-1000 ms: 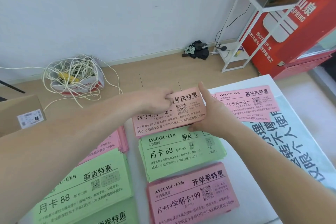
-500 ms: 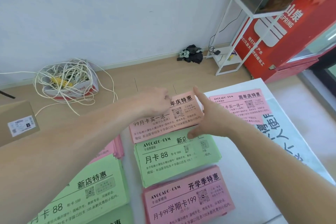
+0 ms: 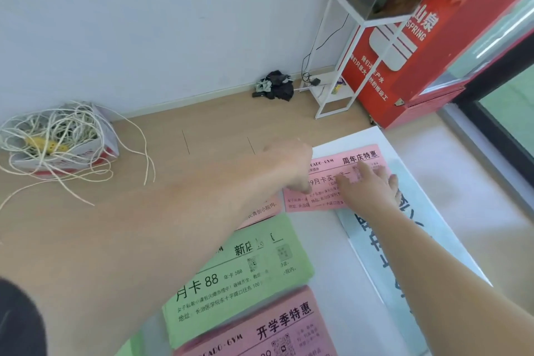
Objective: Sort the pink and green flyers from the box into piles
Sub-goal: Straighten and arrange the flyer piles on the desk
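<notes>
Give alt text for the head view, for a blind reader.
A right hand lies flat on a pink flyer at the far edge of a white table, the left hand curled at the flyer's left edge. Nearer lie a green pile and a pink pile.

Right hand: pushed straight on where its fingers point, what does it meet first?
Way looks free. The right hand lies flat on the far pink flyer, fingers pointing away; ahead is only bare white table, then probably its far edge.
</notes>
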Demonstrator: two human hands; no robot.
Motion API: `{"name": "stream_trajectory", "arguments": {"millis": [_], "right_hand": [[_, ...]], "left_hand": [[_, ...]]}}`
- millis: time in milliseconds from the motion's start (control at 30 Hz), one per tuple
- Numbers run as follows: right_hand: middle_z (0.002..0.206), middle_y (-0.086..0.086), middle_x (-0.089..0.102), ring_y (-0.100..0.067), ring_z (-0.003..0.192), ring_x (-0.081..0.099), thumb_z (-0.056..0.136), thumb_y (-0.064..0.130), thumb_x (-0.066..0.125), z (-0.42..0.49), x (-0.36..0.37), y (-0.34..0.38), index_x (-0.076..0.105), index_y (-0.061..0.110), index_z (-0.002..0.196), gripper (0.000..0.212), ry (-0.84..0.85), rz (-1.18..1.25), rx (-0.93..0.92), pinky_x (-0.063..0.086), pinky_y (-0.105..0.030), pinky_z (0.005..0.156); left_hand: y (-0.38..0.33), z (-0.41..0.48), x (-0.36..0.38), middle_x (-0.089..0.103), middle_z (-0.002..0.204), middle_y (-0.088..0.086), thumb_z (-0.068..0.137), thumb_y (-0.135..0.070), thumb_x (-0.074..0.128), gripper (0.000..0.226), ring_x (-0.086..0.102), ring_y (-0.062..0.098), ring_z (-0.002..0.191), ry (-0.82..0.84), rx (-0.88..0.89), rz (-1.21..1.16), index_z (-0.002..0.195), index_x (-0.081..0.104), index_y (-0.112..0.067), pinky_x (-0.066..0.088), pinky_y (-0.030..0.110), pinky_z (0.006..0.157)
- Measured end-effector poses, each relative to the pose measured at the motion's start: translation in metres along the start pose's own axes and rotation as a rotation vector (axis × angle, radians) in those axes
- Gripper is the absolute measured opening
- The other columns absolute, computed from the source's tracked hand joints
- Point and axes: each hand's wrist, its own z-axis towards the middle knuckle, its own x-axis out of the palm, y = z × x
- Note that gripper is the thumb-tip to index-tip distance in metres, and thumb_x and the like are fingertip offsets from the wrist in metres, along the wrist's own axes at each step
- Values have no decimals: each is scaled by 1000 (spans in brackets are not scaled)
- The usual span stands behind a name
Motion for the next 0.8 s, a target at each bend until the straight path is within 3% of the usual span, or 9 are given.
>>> {"name": "stream_trajectory", "arguments": {"millis": [100,233,400,500,633,700,800], "right_hand": [[170,-9,17,-35,158,4,97,62,49,-8,14,-5,38,39,152,60,-43,27,-21,5,-54,127],[160,-10,31,-34,152,19,98,57,50,-16,22,-5,50,34,143,50,-135,84,-17,12,-52,126],[155,-5,36,-32,147,27,103,44,44,-17,22,-11,59,35,134,35,-179,203,-20,19,-50,124],[160,-3,33,-31,148,26,104,42,43,-16,24,-15,55,36,139,37,-172,195,-31,19,-50,124],[162,-2,30,-30,150,24,105,41,41,-18,22,-15,53,37,143,40,-162,263,2,17,-48,126],[163,-4,29,-29,150,23,105,39,40,-17,20,-13,53,35,144,41,-164,350,42,19,-48,125],[162,-7,27,-32,150,22,103,35,43,-23,12,-7,50,28,144,42,-281,555,127,26,-53,122]], "left_hand": [[-3,11,3,45,112,1,65,-53,93,71,53,22,95,-8,-39,73,118,55,-24,43,35,67],[-8,16,10,46,121,4,60,-45,99,88,55,25,109,-47,-36,23,129,51,-20,44,37,72],[-6,16,14,63,117,0,62,-39,99,78,54,23,94,-55,-45,-48,123,54,-19,44,35,76],[-10,19,14,63,113,-1,61,-42,99,79,59,25,100,-33,-66,-16,121,52,-21,45,36,79],[-14,22,12,61,106,-3,62,-39,97,63,58,25,101,-3,-70,-24,106,54,-24,46,36,81],[-14,20,11,62,102,-4,70,-27,91,45,61,24,99,-24,-28,-103,100,58,-25,47,33,76],[-13,6,1,69,92,-6,80,-7,74,25,68,23,91,-59,59,-406,90,60,-25,56,33,71]]}}
